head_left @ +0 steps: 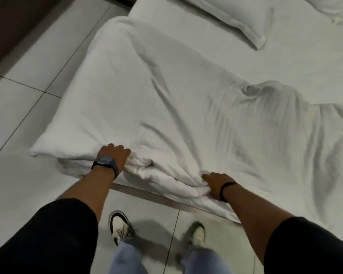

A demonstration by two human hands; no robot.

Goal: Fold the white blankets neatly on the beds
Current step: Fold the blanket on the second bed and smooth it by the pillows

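Observation:
A thick white blanket (151, 99) lies rumpled across the near side of the bed (297, 56), its left part hanging past the bed's corner over the floor. My left hand (115, 155), with a dark watch on the wrist, grips a bunched fold at the blanket's near edge. My right hand (216, 184), with a dark band on the wrist, clutches the same near edge further right, fingers dug into the cloth. Between the two hands the edge is gathered into creased folds.
A white pillow (236, 18) lies at the head of the bed, and a second one (337, 8) shows at the top right. Pale floor tiles (28, 115) surround the bed. My two shoes (121, 228) stand close to the bed's edge. A dark wall base runs along the top left.

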